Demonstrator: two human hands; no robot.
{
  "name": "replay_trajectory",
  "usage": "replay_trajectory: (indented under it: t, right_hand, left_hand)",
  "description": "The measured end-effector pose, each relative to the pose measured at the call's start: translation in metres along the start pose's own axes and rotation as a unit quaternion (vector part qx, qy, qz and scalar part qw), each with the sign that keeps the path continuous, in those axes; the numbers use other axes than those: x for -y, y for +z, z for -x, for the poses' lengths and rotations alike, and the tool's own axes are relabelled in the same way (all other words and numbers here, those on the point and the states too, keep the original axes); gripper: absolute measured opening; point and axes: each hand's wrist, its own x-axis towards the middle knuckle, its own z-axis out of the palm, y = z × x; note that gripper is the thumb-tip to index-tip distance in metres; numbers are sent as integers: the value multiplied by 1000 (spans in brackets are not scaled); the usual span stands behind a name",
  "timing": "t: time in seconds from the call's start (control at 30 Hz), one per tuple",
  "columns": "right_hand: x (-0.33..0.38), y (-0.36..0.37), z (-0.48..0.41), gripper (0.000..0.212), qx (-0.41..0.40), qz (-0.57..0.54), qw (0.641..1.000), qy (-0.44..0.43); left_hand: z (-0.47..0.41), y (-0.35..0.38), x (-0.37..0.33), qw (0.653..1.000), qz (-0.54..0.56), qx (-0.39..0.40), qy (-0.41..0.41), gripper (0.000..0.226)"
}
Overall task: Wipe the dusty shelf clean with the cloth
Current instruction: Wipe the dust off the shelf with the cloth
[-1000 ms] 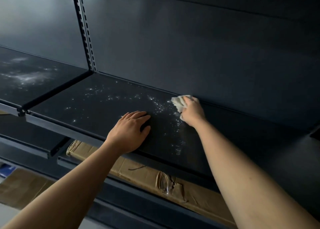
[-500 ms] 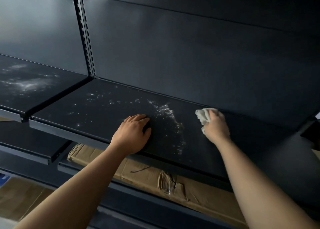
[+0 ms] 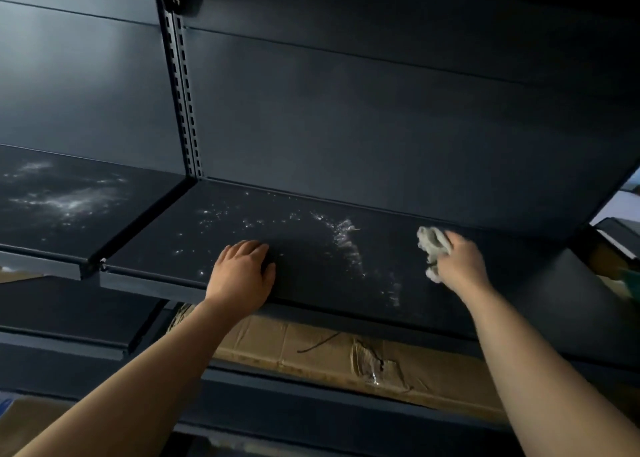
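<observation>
Gripping the cloth: the right hand (image 3: 460, 262), fingers curled tight around a bunched wad, back of the hand toward my camera. On my feed it sits at about 3 o'clock from the frame's centre.
Cloth: a pale grey-white cloth (image 3: 433, 243), crumpled into a lump. It bulges out of the fist on the 10 o'clock side, and a small tail shows at 7 o'clock. It lies low against the shelf top near the back edge, though blur softens the contact.
Shelf: a dark, matte metal shelf (image 3: 304, 262) running from 9 o'clock to 3 o'clock across my view, its front lip facing me.
Dust: a smeared white streak (image 3: 346, 245) at 9 o'clock from the cloth, between the two hands. Looser specks scatter toward 10 o'clock of the left hand. The surface around the cloth reads dark and plain to me.
Left hand: the left hand (image 3: 242, 276) lies flat on the shelf by the front lip. Its fingers are straight and close together, the thumb spread toward 3 o'clock, holding nothing.
Neighbouring shelf: a second shelf (image 3: 69, 197) at 9 o'clock, just beside the first, carries cloudy white dust.
Upright: a slotted upright (image 3: 181, 93) stands at 11 o'clock, where the two shelves meet at the back.
Below: a taped cardboard box (image 3: 329, 349) at 6 o'clock, on the tier under the shelf.
</observation>
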Motion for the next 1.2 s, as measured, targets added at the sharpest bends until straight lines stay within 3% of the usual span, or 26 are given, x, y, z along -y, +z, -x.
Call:
replay_trajectory:
  t: [0.1, 0.17, 0.33, 0.43, 0.53, 0.57, 0.63, 0.7, 0.83, 0.93, 1.03, 1.1, 1.17, 1.2]
  right_hand:
    - [-7, 19, 35, 65, 10, 203, 979, 5]
    - [9, 47, 52, 64, 18, 206, 977, -49]
    - [54, 95, 84, 52, 107, -24, 988, -106]
    - [68, 74, 81, 43, 30, -176, 983, -37]
    - [55, 39, 86, 30, 16, -288, 956, 59]
    - [49, 35, 89, 29, 1, -236, 969, 66]
    - [33, 37, 95, 34, -4, -19, 999, 29]
    - [31, 43, 96, 38, -1, 89, 996, -28]
    - [46, 41, 83, 59, -27, 76, 997, 21]
    - [57, 50, 83, 58, -47, -3, 998, 32]
    - [60, 74, 89, 76, 65, 159, 985, -31]
    - [46, 91, 89, 64, 67, 268, 957, -85]
    - [37, 93, 79, 42, 19, 240, 963, -121]
    - [33, 91, 74, 42, 4, 199, 973, -118]
  left_hand:
    - [0, -2, 10, 1000, 5, 13, 2, 48]
    - [-1, 0, 10, 1000, 7, 21, 13, 47]
    - [-1, 2, 12, 999, 6, 33, 25, 48]
    - [-2, 1, 13, 998, 7, 45, 34, 48]
    - [-3, 0, 13, 998, 16, 53, 35, 48]
    - [-3, 0, 13, 998, 16, 53, 37, 48]
    - [-2, 0, 13, 998, 14, 55, 42, 47]
    - [-2, 0, 11, 997, 15, 55, 46, 47]
    - [-1, -1, 3, 996, 17, 61, 55, 46]
    - [-2, -2, -6, 996, 21, 58, 61, 45]
    - [-5, -3, -14, 997, 19, 58, 54, 44]
    - [-6, -3, -18, 997, 15, 60, 51, 43]
    - [-8, -3, -21, 997, 14, 60, 43, 42]
    - [-9, -3, -22, 997, 15, 60, 38, 42]
